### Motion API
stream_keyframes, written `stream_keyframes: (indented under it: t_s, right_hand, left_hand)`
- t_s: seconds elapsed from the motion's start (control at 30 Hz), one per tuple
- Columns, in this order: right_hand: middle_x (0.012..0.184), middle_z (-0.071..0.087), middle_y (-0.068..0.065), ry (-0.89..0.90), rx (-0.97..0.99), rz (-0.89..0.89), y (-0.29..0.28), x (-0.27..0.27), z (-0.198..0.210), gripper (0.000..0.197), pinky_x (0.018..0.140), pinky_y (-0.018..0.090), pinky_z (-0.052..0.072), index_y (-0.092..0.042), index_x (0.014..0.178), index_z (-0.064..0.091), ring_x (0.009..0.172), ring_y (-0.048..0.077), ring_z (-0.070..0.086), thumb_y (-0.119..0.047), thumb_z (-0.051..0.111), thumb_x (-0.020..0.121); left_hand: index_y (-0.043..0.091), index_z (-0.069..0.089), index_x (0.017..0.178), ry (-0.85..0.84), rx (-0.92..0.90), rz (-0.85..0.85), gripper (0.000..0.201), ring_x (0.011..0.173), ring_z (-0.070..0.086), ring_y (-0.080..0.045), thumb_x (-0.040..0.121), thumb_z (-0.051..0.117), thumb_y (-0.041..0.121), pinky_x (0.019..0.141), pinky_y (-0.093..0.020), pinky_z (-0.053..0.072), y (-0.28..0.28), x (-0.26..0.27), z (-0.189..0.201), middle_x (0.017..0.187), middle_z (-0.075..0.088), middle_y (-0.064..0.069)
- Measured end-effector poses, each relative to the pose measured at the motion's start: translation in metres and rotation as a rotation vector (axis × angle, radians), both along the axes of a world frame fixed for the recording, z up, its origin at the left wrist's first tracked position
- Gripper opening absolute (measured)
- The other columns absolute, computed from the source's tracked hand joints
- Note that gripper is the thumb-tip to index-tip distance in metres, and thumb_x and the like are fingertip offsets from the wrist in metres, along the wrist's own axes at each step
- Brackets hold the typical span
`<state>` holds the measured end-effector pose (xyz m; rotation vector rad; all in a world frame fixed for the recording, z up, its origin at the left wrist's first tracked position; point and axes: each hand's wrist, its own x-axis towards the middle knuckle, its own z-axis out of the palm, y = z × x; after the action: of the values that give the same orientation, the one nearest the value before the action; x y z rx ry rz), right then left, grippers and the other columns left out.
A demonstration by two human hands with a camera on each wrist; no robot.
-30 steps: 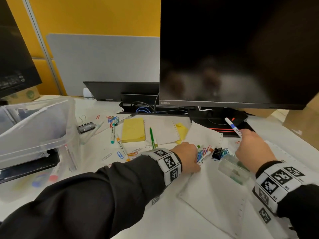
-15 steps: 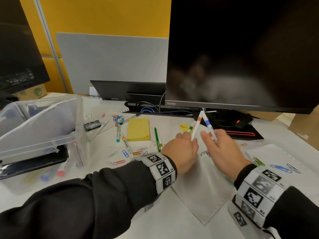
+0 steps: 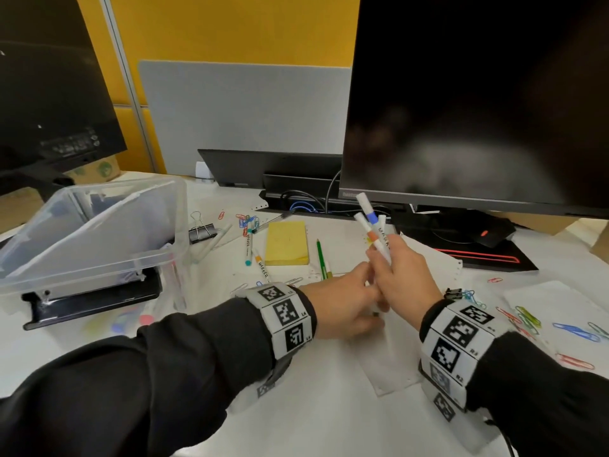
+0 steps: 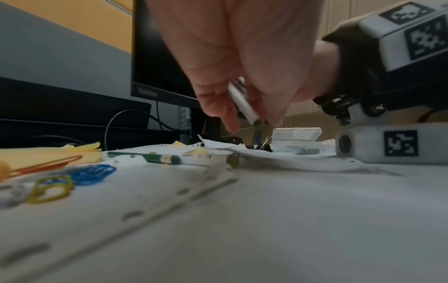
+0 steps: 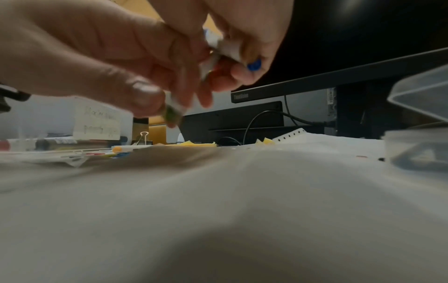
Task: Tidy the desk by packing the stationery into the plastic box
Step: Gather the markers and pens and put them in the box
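Observation:
Three white markers (image 3: 374, 229) with blue, orange and green ends stand bunched upright in front of the monitor. My right hand (image 3: 403, 275) grips their middle. My left hand (image 3: 346, 298) meets it from the left and pinches the lower ends. In the right wrist view the blue end (image 5: 254, 66) shows by the right fingers and the green end (image 5: 171, 113) by the left thumb. The left wrist view shows the green-tipped marker (image 4: 242, 103) between fingers. The clear plastic box (image 3: 158, 257) stands at the left with white sheets inside.
On the desk lie yellow sticky notes (image 3: 286, 242), a green pencil (image 3: 319, 255), two markers (image 3: 248, 245), a binder clip (image 3: 201, 227), scattered paper clips (image 3: 527, 319) and loose perforated paper (image 3: 392, 361). A small clear case (image 4: 297, 134) lies right of the hands. The monitor (image 3: 478, 94) stands close behind.
The left hand lifted two markers off the paper and brought them to the right hand's blue marker. Both hands now hold all three together, nearer to me.

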<state>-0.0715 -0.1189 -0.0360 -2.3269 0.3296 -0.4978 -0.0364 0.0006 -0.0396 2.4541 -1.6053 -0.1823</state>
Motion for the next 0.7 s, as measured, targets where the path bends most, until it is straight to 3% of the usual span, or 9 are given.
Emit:
stream_keyframes:
  t_s: [0.07, 0.13, 0.2, 0.3, 0.4, 0.53, 0.63, 0.7]
  right_hand:
    - [0.068, 0.047, -0.001, -0.028, 0.011, -0.078, -0.002, 0.002, 0.001, 0.017, 0.048, 0.026, 0.03, -0.009, 0.107, 0.046, 0.058, 0.015, 0.045, -0.021, 0.038, 0.097]
    - [0.066, 0.044, 0.0, -0.033, 0.019, -0.144, -0.005, 0.003, 0.002, 0.023, 0.05, 0.029, 0.028, -0.004, 0.111, 0.044, 0.058, 0.019, 0.043, -0.02, 0.034, 0.098]
    - [0.066, 0.043, -0.001, 0.01, 0.036, -0.153, -0.005, 0.003, 0.002, 0.026, 0.048, 0.028, 0.029, -0.003, 0.115, 0.042, 0.056, 0.016, 0.044, -0.022, 0.034, 0.099]
    - [0.07, 0.044, 0.001, 0.08, 0.013, -0.108, -0.001, 0.003, -0.001, 0.027, 0.046, 0.025, 0.029, -0.003, 0.115, 0.042, 0.056, 0.013, 0.043, -0.023, 0.035, 0.098]
    - [0.068, 0.041, 0.0, 0.112, -0.043, -0.103, -0.001, 0.002, -0.002, 0.029, 0.047, 0.025, 0.027, -0.002, 0.114, 0.044, 0.056, 0.013, 0.04, -0.025, 0.035, 0.099]
    - [0.066, 0.039, -0.004, 0.124, -0.048, -0.1, 0.0, 0.002, -0.003, 0.03, 0.046, 0.019, 0.028, -0.003, 0.113, 0.044, 0.056, 0.008, 0.039, -0.028, 0.035, 0.098]
    - [0.066, 0.04, -0.003, 0.128, -0.026, -0.092, 0.0, 0.001, -0.004, 0.025, 0.046, 0.02, 0.028, -0.006, 0.106, 0.044, 0.056, 0.009, 0.04, -0.029, 0.035, 0.098]
    - [0.066, 0.041, -0.003, 0.118, -0.015, -0.091, -0.001, 0.001, -0.005, 0.018, 0.046, 0.02, 0.028, -0.011, 0.099, 0.04, 0.056, 0.01, 0.041, -0.029, 0.035, 0.098]
  left_hand:
    - [0.013, 0.062, 0.106, 0.05, -0.112, 0.005, 0.023, 0.097, 0.056, -0.025, 0.089, 0.053, 0.023, 0.087, -0.03, 0.047, 0.003, 0.001, 0.002, 0.121, 0.046, -0.008]
    - [0.013, 0.063, 0.092, 0.065, -0.272, 0.164, 0.017, 0.091, 0.06, -0.024, 0.084, 0.052, 0.024, 0.08, -0.032, 0.051, 0.003, 0.009, 0.003, 0.106, 0.059, -0.007]
    - [0.01, 0.057, 0.098, 0.002, -0.273, 0.446, 0.019, 0.089, 0.062, -0.028, 0.087, 0.048, 0.024, 0.074, -0.033, 0.052, 0.001, 0.022, 0.004, 0.097, 0.063, -0.01]
    - [0.006, 0.05, 0.115, 0.014, -0.025, 0.689, 0.033, 0.101, 0.06, -0.028, 0.093, 0.046, 0.03, 0.073, -0.03, 0.047, -0.002, 0.039, 0.0, 0.112, 0.06, -0.013]
    - [0.003, 0.055, 0.115, 0.098, 0.148, 0.681, 0.044, 0.104, 0.061, -0.026, 0.09, 0.052, 0.039, 0.08, -0.029, 0.05, -0.01, 0.049, -0.007, 0.115, 0.061, -0.012]
    - [0.0, 0.055, 0.116, 0.135, 0.206, 0.655, 0.041, 0.095, 0.059, -0.024, 0.091, 0.05, 0.033, 0.078, -0.028, 0.047, -0.014, 0.051, -0.006, 0.104, 0.059, -0.012]
    - [-0.001, 0.052, 0.122, 0.154, 0.235, 0.646, 0.043, 0.115, 0.054, -0.027, 0.098, 0.037, 0.031, 0.092, -0.029, 0.044, -0.015, 0.048, -0.006, 0.125, 0.056, -0.015]
    - [-0.001, 0.052, 0.122, 0.189, 0.145, 0.684, 0.041, 0.117, 0.053, -0.028, 0.098, 0.035, 0.028, 0.09, -0.03, 0.043, -0.017, 0.046, -0.006, 0.128, 0.055, -0.015]
